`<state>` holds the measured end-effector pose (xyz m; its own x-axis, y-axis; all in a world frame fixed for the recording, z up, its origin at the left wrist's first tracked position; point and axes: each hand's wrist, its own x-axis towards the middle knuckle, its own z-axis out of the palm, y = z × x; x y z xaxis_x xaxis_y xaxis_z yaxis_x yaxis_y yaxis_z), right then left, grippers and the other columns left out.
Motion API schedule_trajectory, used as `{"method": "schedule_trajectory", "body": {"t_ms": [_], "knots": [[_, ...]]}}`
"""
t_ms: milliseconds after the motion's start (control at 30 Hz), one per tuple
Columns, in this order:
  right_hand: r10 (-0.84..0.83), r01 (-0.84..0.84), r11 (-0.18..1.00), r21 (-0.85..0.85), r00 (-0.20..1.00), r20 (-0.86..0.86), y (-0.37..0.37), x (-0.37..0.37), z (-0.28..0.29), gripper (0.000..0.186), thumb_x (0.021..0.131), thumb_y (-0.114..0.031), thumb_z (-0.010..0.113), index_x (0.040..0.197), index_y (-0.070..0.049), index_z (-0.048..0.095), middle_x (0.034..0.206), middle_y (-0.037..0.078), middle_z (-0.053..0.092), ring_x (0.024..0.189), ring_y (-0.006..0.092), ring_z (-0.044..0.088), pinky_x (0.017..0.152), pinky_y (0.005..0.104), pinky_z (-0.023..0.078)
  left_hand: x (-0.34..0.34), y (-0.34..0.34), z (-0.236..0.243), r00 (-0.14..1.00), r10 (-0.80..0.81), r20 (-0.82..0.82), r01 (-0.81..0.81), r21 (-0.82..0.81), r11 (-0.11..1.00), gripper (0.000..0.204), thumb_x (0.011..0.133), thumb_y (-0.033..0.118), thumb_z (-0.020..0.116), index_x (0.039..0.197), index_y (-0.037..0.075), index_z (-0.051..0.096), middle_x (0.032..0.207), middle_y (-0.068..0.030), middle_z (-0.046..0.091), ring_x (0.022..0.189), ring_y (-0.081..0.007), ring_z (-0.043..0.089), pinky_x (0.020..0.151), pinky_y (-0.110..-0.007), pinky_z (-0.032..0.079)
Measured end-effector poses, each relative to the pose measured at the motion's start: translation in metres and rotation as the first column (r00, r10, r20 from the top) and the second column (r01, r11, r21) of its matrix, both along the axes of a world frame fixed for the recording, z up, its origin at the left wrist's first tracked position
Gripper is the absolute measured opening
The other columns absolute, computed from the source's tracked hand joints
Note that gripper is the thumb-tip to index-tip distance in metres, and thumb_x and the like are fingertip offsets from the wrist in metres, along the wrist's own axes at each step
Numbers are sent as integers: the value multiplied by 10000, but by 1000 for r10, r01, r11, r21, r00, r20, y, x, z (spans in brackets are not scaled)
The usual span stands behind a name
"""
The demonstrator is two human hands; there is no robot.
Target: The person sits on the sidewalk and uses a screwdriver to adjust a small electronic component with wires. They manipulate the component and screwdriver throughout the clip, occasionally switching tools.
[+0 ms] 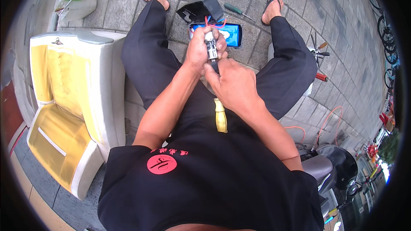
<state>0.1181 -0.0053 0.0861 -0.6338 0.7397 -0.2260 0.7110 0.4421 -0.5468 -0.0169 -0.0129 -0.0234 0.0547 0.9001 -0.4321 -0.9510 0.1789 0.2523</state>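
Note:
In front of my lap, my left hand (201, 50) is closed around a small silvery piece (211, 48) with a dark lower part. My right hand (234, 83) meets it from below, thumb and fingers pinching at the dark end (215, 66). Exactly what the piece is, I cannot make out. Red wires (220, 25) show just beyond my left hand. A yellow tool handle (220, 117) points toward my body below my right hand; whether it is held or resting is hidden.
Between my feet are a black box-like casing (201, 9), a bright blue rectangular object (233, 35) and a green-handled screwdriver (235, 10). A yellow-and-white padded seat (70, 77) stands at left. Tools (321, 51) lie past my right knee; a scooter (323, 167) is lower right.

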Motion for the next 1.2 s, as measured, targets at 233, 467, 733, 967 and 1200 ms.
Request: {"method": "schedule_trajectory", "body": {"t_ms": [233,467,733,967,1200], "knots": [[-22,19,994,-105,1000,-20,2,3,-1,436,959,-376,681,878,51,646,802,228,685,724,428,698,664,507,558,2,-2,1,997,9,-81,-10,-22,1000,331,1052,420,419,922,127,501,703,-48,545,560,-175,535,572,-350,503],[-53,56,993,-101,998,31,0,3,3,489,958,-406,661,1088,65,670,954,215,715,834,388,732,742,502,574,1,-1,3,997,29,-70,-30,-3,1000,335,1048,419,419,912,122,494,703,-51,527,548,-181,510,553,-351,470],[56,-58,986,156,998,15,-3,-1,2,362,929,-339,702,820,5,667,770,171,684,684,339,717,583,448,557,0,1,11,998,26,-49,-28,-22,999,354,1060,368,374,849,107,484,693,-67,485,573,-204,452,530,-359,427],[4,-2,1000,31,999,-39,0,2,1,386,941,-331,688,770,13,645,737,180,674,649,369,702,592,467,551,1,-1,6,998,17,-64,-18,-20,1000,334,1061,398,406,919,109,495,686,-63,512,545,-192,504,548,-358,476],[26,-23,998,-58,998,51,1,3,4,413,939,-364,691,782,14,634,794,206,691,705,409,699,640,500,546,3,-3,9,994,1,-111,-9,-72,997,346,1064,417,372,919,126,490,692,-44,544,544,-164,517,539,-332,483]]}}
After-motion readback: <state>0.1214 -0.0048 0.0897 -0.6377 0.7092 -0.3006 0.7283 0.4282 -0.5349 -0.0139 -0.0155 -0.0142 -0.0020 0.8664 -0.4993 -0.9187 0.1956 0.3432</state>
